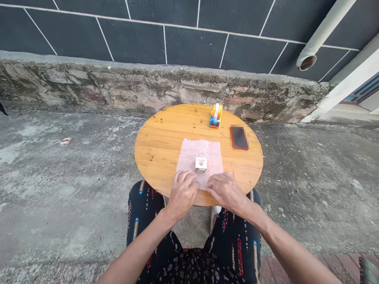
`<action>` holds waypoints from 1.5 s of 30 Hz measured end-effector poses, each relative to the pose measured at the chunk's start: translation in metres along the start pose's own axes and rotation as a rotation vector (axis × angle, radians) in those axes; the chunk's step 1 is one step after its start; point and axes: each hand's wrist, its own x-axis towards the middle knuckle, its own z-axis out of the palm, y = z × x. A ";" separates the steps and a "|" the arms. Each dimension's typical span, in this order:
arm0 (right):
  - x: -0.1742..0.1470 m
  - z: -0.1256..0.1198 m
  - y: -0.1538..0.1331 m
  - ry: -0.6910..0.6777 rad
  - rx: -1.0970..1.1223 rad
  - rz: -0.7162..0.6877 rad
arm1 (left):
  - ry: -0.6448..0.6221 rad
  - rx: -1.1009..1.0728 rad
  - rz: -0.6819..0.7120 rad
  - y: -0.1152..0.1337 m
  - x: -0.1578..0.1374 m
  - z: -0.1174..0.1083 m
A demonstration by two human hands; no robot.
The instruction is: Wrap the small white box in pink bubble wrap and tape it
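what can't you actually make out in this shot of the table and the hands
1. Head view: the dark flat thing on the round table is blurred out, so it cannot be identified.
2. The print on the small white box is too small to read.
3. The near edge of the bubble wrap sheet lies under the left hand and right hand, so any grip is hidden.
4. The yellow and blue tape dispenser is too small for detail.

A small box (200,164) is sitting on a bubble-wrap sheet (201,154) lying mid-table (156,146). The left hand (182,193) and right hand (226,191) are resting on the sheet's near edge. A tape dispenser (216,115) is standing behind the sheet, a phone (239,137) lying to its right.
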 end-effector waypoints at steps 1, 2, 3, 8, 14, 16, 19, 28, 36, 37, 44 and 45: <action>0.002 -0.002 0.003 0.035 0.032 0.011 | 0.006 -0.011 -0.010 0.001 -0.003 0.000; 0.005 -0.003 0.007 0.075 0.048 0.029 | 0.009 -0.020 -0.022 0.002 -0.007 0.000; 0.009 -0.002 0.011 0.108 0.050 0.047 | 0.009 -0.027 -0.034 0.003 -0.009 -0.001; 0.037 0.012 0.024 0.104 0.057 0.054 | -0.015 -0.064 -0.078 0.005 -0.017 0.000; 0.047 0.019 0.030 0.146 0.151 0.034 | -0.001 -0.102 -0.095 0.001 -0.021 0.001; 0.046 0.019 0.033 0.159 0.164 0.038 | 0.006 -0.112 -0.098 0.001 -0.021 0.002; 0.045 0.019 0.036 0.159 0.172 0.036 | 0.018 -0.127 -0.097 0.002 -0.019 0.003; 0.043 0.021 0.031 0.133 0.184 0.013 | 0.042 -0.133 -0.068 0.004 -0.005 -0.008; 0.036 0.002 0.051 0.026 0.553 0.087 | -0.061 -0.123 -0.022 -0.013 0.046 -0.022; 0.032 -0.004 0.055 0.038 0.624 0.135 | -0.097 -0.130 -0.018 -0.016 0.053 -0.023; 0.019 -0.028 0.052 0.013 0.651 0.189 | -0.252 -0.157 -0.065 -0.033 0.079 -0.016; 0.021 -0.025 0.050 0.025 0.596 0.195 | -0.259 -0.172 -0.078 -0.034 0.080 -0.015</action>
